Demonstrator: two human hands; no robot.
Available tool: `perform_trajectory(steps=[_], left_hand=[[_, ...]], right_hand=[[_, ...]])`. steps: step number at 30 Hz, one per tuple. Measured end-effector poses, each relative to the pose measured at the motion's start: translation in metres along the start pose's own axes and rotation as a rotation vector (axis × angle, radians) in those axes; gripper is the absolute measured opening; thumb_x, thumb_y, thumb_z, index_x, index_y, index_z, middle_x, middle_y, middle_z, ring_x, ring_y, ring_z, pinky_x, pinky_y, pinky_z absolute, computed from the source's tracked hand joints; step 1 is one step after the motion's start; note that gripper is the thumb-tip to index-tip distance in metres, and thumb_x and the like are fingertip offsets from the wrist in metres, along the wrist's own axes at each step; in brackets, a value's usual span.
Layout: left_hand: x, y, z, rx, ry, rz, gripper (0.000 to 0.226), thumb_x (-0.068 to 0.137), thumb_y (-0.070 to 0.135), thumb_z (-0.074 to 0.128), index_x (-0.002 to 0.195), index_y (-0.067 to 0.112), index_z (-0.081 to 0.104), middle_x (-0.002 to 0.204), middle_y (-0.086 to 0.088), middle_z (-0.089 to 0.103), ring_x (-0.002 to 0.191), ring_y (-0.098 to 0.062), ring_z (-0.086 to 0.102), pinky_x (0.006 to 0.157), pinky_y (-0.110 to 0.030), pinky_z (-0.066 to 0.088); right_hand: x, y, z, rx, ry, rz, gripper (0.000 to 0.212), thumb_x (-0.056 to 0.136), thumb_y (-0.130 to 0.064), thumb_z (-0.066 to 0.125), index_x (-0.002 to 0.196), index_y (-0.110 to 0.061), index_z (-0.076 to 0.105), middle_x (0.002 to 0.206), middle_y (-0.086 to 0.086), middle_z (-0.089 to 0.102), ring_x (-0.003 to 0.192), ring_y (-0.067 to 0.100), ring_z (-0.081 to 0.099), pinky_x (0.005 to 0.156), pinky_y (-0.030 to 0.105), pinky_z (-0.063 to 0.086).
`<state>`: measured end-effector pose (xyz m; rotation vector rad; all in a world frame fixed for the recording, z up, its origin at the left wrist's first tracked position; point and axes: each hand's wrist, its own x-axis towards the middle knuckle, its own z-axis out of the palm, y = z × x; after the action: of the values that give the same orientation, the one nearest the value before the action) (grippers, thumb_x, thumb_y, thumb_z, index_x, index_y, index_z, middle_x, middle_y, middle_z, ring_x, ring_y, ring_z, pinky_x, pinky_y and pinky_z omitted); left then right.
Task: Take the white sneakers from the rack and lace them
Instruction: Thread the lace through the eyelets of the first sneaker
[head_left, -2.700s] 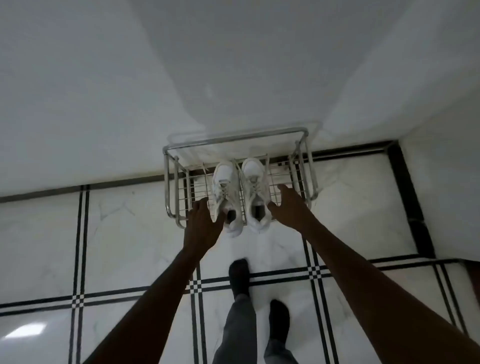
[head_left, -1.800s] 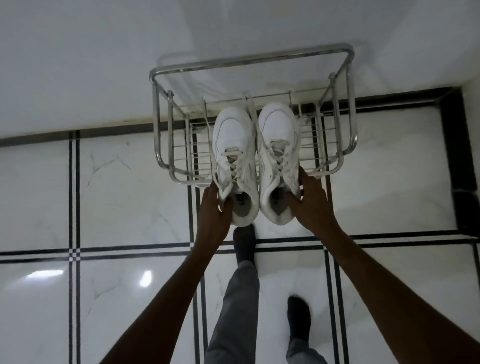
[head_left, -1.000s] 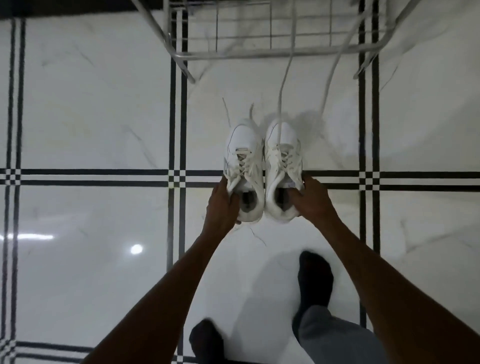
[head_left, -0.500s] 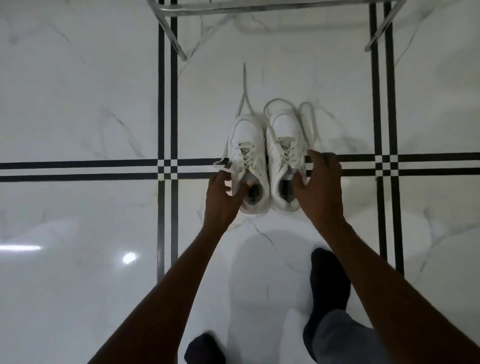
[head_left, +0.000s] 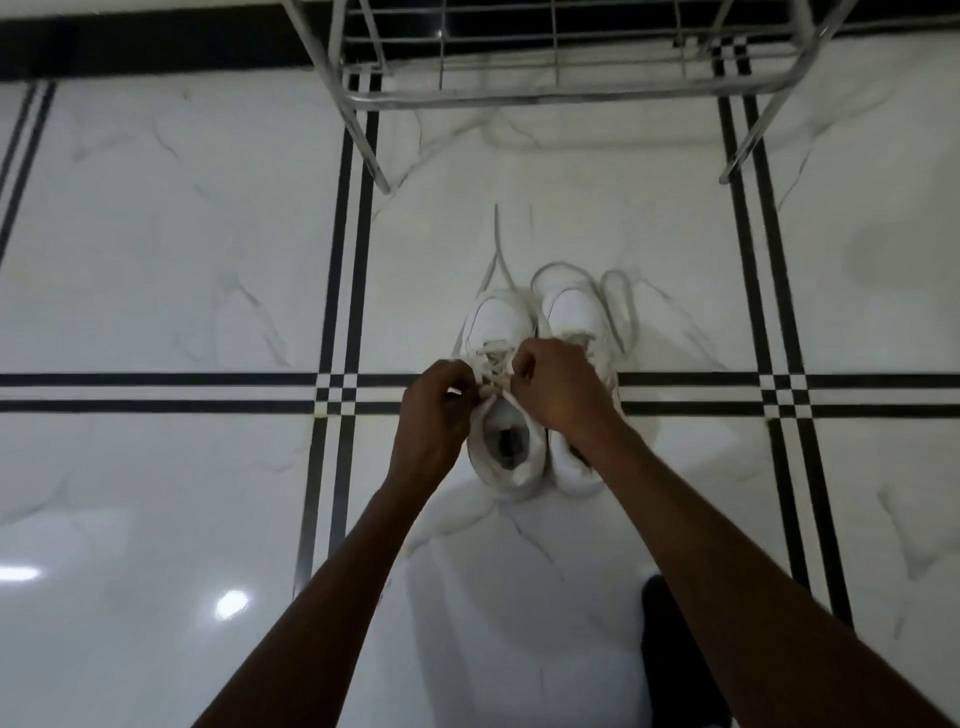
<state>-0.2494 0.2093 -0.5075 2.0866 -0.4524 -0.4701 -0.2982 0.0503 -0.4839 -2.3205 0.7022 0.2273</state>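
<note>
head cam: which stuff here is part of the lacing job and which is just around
Part of the job:
- left sneaker, on the floor, being laced
- right sneaker, beside it
- laces, pinched by the left hand and right hand

Just around:
- metal rack, no shoes visible on it
- marble floor with black stripes
- the person's dark sock

This looks like a home entryway. The glossy white marble-look tiled floor (head_left: 156, 260) carries thin black double-line borders, and a chrome wire shoe rack (head_left: 561, 88) stands on slim metal legs by a black skirting band (head_left: 156, 47). Just before the rack, a pair of white lace-up sneakers (head_left: 540, 332) sits on the tiles.
</note>
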Motion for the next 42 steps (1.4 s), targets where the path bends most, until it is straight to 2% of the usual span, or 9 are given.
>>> perform_trajectory(steps=[4,9,13,18,26,31,35,38,42], left_hand=[[0.001,-0.006,0.002,0.082,-0.040,0.097,0.017,0.094,0.032,0.053,0.086,0.017,0.051,0.085,-0.001,0.066,0.084,-0.024,0.070,0.071,-0.052,0.057],[0.004,-0.004,0.005,0.197,0.051,0.141,0.021,0.099,0.007,0.053,0.086,0.018,0.039,0.075,0.001,0.060,0.063,-0.015,0.054,0.056,-0.042,0.048],[0.003,0.001,-0.003,0.282,0.036,0.188,0.016,0.095,0.004,0.051,0.094,0.014,0.038,0.079,-0.009,0.068,0.065,-0.028,0.064,0.056,-0.052,0.055],[-0.008,0.006,-0.006,0.290,0.074,0.157,0.015,0.097,0.003,0.051,0.097,0.013,0.039,0.085,-0.014,0.073,0.071,-0.032,0.069,0.061,-0.053,0.058],[-0.015,0.000,-0.004,0.293,0.137,0.117,0.022,0.097,0.005,0.058,0.095,0.015,0.038,0.078,-0.007,0.067,0.063,-0.024,0.060,0.048,-0.032,0.039],[-0.019,-0.013,-0.008,0.090,0.110,0.021,0.012,0.096,0.016,0.058,0.093,0.008,0.050,0.086,-0.013,0.070,0.079,-0.033,0.068,0.068,-0.055,0.056],[-0.019,-0.007,-0.022,-0.257,0.033,-0.179,0.043,0.099,0.045,0.060,0.097,0.001,0.064,0.098,-0.018,0.074,0.099,-0.039,0.069,0.089,-0.058,0.058],[-0.014,0.007,-0.040,-0.412,-0.005,-0.155,0.039,0.103,0.042,0.057,0.097,0.007,0.073,0.106,-0.011,0.078,0.108,-0.032,0.071,0.096,-0.050,0.058],[-0.003,0.030,-0.056,-0.436,0.020,-0.019,0.031,0.104,0.037,0.056,0.098,0.014,0.076,0.105,-0.008,0.079,0.108,-0.025,0.072,0.095,-0.039,0.055]], right_hand=[[-0.008,0.003,0.007,0.097,0.090,-0.085,0.009,0.088,-0.009,0.064,0.082,-0.014,0.061,0.078,0.005,0.069,0.073,0.021,0.065,0.072,0.043,0.057],[-0.015,0.001,0.011,0.082,0.225,-0.119,0.004,0.096,-0.014,0.057,0.093,-0.014,0.056,0.087,0.007,0.074,0.078,0.023,0.070,0.070,0.044,0.057],[-0.019,-0.011,0.015,-0.028,0.282,-0.089,0.013,0.098,-0.012,0.053,0.110,-0.010,0.055,0.097,0.013,0.074,0.088,0.031,0.071,0.065,0.035,0.052],[-0.028,-0.016,0.025,-0.030,0.304,-0.065,0.013,0.097,-0.012,0.052,0.108,-0.007,0.053,0.095,0.016,0.073,0.086,0.034,0.070,0.062,0.037,0.049],[-0.029,-0.016,0.032,-0.005,0.291,-0.018,0.020,0.100,-0.022,0.048,0.108,-0.004,0.054,0.101,0.020,0.071,0.095,0.039,0.065,0.069,0.040,0.045],[-0.019,-0.016,0.021,0.198,0.127,0.022,0.014,0.094,-0.029,0.061,0.091,-0.016,0.056,0.093,0.010,0.071,0.089,0.032,0.069,0.074,0.043,0.056],[-0.015,-0.014,0.008,0.643,-0.010,0.086,0.010,0.091,-0.024,0.068,0.086,-0.021,0.061,0.102,0.009,0.077,0.094,0.026,0.074,0.072,0.040,0.062],[-0.019,-0.021,0.001,0.828,0.025,0.066,0.014,0.096,-0.021,0.064,0.099,-0.008,0.068,0.096,0.011,0.079,0.085,0.020,0.076,0.059,0.026,0.056],[-0.016,-0.030,-0.002,0.623,0.069,-0.078,0.017,0.093,-0.021,0.068,0.102,-0.011,0.077,0.080,0.001,0.078,0.067,0.003,0.072,0.054,0.015,0.050]])
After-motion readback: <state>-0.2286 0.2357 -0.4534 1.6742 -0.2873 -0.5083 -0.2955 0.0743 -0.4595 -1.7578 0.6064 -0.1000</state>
